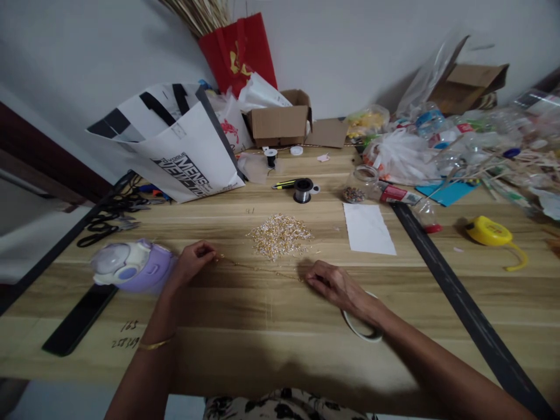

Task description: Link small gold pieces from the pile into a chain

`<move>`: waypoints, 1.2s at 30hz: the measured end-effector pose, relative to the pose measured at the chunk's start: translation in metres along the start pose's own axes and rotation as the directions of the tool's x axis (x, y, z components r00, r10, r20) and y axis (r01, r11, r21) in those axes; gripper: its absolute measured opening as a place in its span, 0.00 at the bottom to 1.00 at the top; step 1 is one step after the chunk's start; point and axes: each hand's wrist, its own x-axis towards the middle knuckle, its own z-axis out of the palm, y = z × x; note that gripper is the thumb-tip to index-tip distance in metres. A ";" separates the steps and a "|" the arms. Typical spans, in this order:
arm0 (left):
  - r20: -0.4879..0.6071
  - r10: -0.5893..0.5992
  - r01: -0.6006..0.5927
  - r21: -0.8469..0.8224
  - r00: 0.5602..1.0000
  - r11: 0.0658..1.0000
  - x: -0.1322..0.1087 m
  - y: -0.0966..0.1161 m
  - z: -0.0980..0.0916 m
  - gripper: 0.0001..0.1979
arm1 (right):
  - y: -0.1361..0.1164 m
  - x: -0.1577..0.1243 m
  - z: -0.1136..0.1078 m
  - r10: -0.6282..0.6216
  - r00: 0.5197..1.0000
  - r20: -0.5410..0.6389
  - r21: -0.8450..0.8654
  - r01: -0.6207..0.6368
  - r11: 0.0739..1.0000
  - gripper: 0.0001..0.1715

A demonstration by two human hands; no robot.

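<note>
The left hand and right hand worked low over the worktop, set apart with a thin gold-coloured chain stretched between them. The fingers of the left hand pinched the chain near one end, thumb against forefinger, and those of the right hand gripped it near the other; the line ran at a slight slant, lower toward the right. Just beyond it lay a loose heap of small gold and clear pieces. Behind the heap stood a spool of silvery wire, and to its right a white sheet of paper lay flat, with a clear jar beyond. A pale ring lay partly hidden beneath the right forearm. Close to the left wrist rested a purple and white object, with a dark phone nearer the front edge. A yellow tape measure sat well off to the right.
</note>
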 end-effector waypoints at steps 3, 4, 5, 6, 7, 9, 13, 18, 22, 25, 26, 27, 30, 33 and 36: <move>-0.002 -0.022 0.021 -0.097 1.000 0.995 0.000 -0.001 0.002 0.14 | 0.000 0.000 0.000 -0.012 1.000 -0.002 0.001 0.012 1.000 0.11; -0.004 -0.023 0.023 -0.126 1.000 0.992 0.000 -0.002 0.002 0.14 | 0.000 0.000 0.001 -0.017 1.000 -0.003 0.002 0.017 1.000 0.11; -0.008 -0.025 0.024 -0.153 1.000 0.988 0.000 -0.003 0.003 0.14 | 0.001 0.000 0.001 -0.019 1.000 -0.004 0.002 0.019 1.000 0.11; -0.011 -0.027 0.025 -0.172 1.000 0.985 0.001 -0.005 0.003 0.15 | 0.002 0.000 0.001 -0.018 1.000 -0.004 0.000 0.018 1.000 0.11; -0.014 -0.027 0.024 -0.178 1.000 0.984 0.002 -0.006 0.004 0.15 | 0.002 -0.001 0.002 -0.013 1.000 -0.005 -0.002 0.013 1.000 0.10; -0.017 -0.021 0.018 -0.139 1.000 0.990 0.004 -0.011 0.004 0.15 | 0.002 -0.001 0.002 -0.004 1.000 -0.001 -0.007 0.004 1.000 0.10; -0.027 0.052 -0.049 0.100 0.998 0.994 0.010 -0.020 0.004 0.12 | 0.000 -0.002 0.001 -0.028 1.000 0.007 -0.012 0.028 1.000 0.10; -0.031 0.156 -0.121 0.494 0.987 0.861 0.009 -0.019 0.003 0.09 | -0.001 -0.003 0.000 -0.058 0.997 0.042 -0.037 0.060 0.998 0.09; 0.001 0.233 -0.168 0.695 0.972 0.699 0.002 -0.013 0.000 0.11 | 0.000 -0.003 0.000 -0.058 0.996 0.067 -0.065 0.063 0.996 0.10; 0.064 0.268 -0.218 0.773 0.961 0.596 -0.002 -0.012 -0.003 0.12 | -0.001 -0.004 0.000 -0.045 0.995 0.086 -0.079 0.051 0.996 0.09; 0.088 0.274 -0.235 0.789 0.958 0.568 -0.003 -0.013 -0.004 0.13 | -0.001 -0.004 0.000 -0.042 0.995 0.091 -0.085 0.050 0.995 0.09; 0.107 0.278 -0.249 0.801 0.955 0.544 -0.004 -0.013 -0.005 0.13 | -0.002 -0.004 0.000 -0.043 0.995 0.095 -0.089 0.052 0.995 0.10; 0.121 0.285 -0.258 0.818 0.951 0.514 -0.004 -0.016 -0.007 0.14 | -0.002 -0.004 0.000 -0.055 0.994 0.095 -0.094 0.064 0.993 0.10; 0.102 0.289 -0.245 0.821 0.952 0.516 -0.004 -0.018 -0.007 0.15 | -0.003 -0.004 0.000 -0.053 0.994 0.094 -0.092 0.061 0.994 0.10; 0.069 0.290 -0.220 0.819 0.954 0.530 -0.002 -0.018 -0.006 0.15 | -0.004 -0.004 -0.001 -0.050 0.994 0.095 -0.083 0.058 0.995 0.10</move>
